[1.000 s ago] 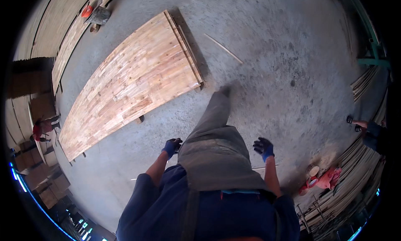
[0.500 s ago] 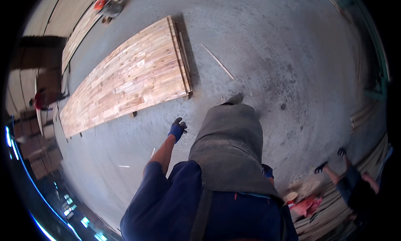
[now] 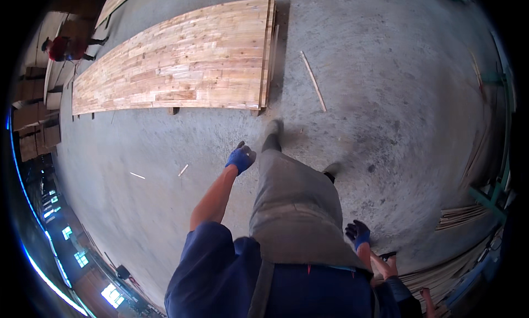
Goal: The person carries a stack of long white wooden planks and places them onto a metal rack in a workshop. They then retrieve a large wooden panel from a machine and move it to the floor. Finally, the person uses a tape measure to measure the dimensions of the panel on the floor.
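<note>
My left hand (image 3: pixel 241 157), in a blue glove with a dark palm, hangs over the concrete floor. Its fingers are loosely curled and apart, with nothing visible in them. The near edge of a large stack of jointed wood panels (image 3: pixel 182 59) lies ahead of it, not touched. On the other side of my grey apron (image 3: pixel 297 208), my right hand (image 3: pixel 358 233) wears a similar glove. Its fingers are spread and it holds nothing. Close by that hand are the bare limbs of another person (image 3: pixel 388 268).
A thin wood strip (image 3: pixel 313 81) lies on the floor right of the panels; smaller offcuts (image 3: pixel 183 170) lie to the left. Long boards (image 3: pixel 457 263) are piled at lower right, near a green metal frame (image 3: pixel 490 199). A person in red (image 3: pixel 60 48) stands at far left.
My view has turned, and the panel stack now sits higher and straighter. My right hand has come out from behind the apron. Both my feet now show, and the other person appears nearer.
</note>
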A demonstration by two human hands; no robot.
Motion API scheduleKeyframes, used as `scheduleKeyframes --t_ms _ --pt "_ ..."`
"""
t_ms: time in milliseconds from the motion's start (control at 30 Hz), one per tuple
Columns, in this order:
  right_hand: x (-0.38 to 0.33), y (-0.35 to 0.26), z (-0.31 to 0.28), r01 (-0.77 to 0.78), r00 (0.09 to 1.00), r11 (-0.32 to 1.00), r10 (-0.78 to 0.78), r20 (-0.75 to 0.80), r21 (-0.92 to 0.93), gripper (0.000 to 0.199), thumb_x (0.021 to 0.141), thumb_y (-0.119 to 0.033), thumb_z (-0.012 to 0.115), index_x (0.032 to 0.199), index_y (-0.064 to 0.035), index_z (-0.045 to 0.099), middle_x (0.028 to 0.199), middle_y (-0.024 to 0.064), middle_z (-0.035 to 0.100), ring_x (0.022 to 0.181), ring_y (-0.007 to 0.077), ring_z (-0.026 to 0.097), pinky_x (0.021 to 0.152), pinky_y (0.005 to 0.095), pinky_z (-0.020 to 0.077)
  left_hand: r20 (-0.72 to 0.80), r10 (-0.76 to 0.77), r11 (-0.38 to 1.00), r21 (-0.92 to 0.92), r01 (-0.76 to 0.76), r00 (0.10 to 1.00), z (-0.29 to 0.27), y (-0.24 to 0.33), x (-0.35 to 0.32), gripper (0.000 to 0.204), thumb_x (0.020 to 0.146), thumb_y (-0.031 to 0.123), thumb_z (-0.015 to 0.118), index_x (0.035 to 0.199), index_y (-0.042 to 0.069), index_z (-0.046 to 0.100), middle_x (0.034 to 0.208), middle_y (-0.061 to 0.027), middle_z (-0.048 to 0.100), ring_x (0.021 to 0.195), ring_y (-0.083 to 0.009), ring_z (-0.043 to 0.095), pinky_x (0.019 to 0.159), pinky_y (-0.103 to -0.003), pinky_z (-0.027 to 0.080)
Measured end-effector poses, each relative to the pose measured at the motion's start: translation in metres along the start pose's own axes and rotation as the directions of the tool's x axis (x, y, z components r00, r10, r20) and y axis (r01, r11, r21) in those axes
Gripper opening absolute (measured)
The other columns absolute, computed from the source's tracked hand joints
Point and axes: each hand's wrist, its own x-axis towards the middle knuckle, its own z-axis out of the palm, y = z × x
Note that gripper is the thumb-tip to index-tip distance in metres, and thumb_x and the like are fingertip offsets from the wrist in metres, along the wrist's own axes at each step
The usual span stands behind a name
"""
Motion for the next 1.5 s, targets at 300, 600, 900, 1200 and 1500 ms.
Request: scheduleKeyframes --t_ms 300,600,900,1200,1500 --pt "0.015 0.004 0.051 -0.324 0.934 0.933 0.290 -0.207 -0.155 0.035 0.094 -0.029 0.057 0.123 -0.0103 0.056 0.104 0.0149 0.067 0.087 0.0302 0.066 0.075 0.0457 0.0550 0.275 -0.064 0.994 0.099 0.038 0.959 0.055 -0.144 0.217 0.041 0.087 0.039 0.056 0.096 0.000 0.066 0.136 -0.0317 0.047 0.104 -0.0421 0.064 0.093 -0.049 0.049" --pt "0.043 -0.011 0.192 -0.367 0.927 0.895 0.328 -0.184 -0.255 0.033 0.095 -0.027 0.057 0.121 -0.0067 0.057 0.106 0.0171 0.067 0.092 0.0310 0.066 0.077 0.0458 0.0550 0.320 -0.119 0.989 0.119 0.084 0.940 0.104 -0.227 0.332 0.032 0.083 0.037 0.062 0.089 0.006 0.067 0.132 -0.0273 0.053 0.109 -0.0379 0.063 0.091 -0.045 0.052" --pt "0.085 -0.050 0.263 -0.192 0.981 0.941 0.185 -0.050 -0.278 0.032 0.096 -0.024 0.057 0.120 -0.0032 0.058 0.108 0.0193 0.067 0.097 0.0318 0.066 0.078 0.0459 0.0550 0.487 -0.056 0.983 0.179 -0.037 0.872 0.042 -0.176 0.316 0.061 0.088 0.052 0.049 0.122 0.004 0.061 0.135 -0.0233 0.053 0.126 -0.0377 0.051 0.104 -0.046 0.042" --pt "0.017 0.065 0.131 -0.182 0.966 0.970 0.146 0.215 0.160 0.031 0.097 -0.022 0.057 0.118 0.0003 0.059 0.110 0.0216 0.067 0.101 0.0325 0.066 0.080 0.0460 0.0551 0.602 -0.045 0.858 -0.385 0.340 0.797 -0.013 -0.055 0.290 0.039 0.096 0.039 0.053 0.087 0.003 0.065 0.073 -0.0112 0.068 0.060 -0.0179 0.064 0.054 -0.033 0.050" --pt "0.016 -0.047 -0.032 0.097 0.995 0.834 -0.087 -0.044 0.543 0.032 0.095 -0.030 0.058 0.118 -0.0077 0.059 0.105 0.0168 0.070 0.083 0.0300 0.071 0.067 0.0420 0.0565 0.708 0.065 0.686 -0.543 0.484 0.703 -0.014 0.185 0.254 0.027 0.088 0.034 0.060 0.097 0.009 0.067 0.095 -0.0076 0.071 0.091 -0.0257 0.067 0.078 -0.042 0.055"
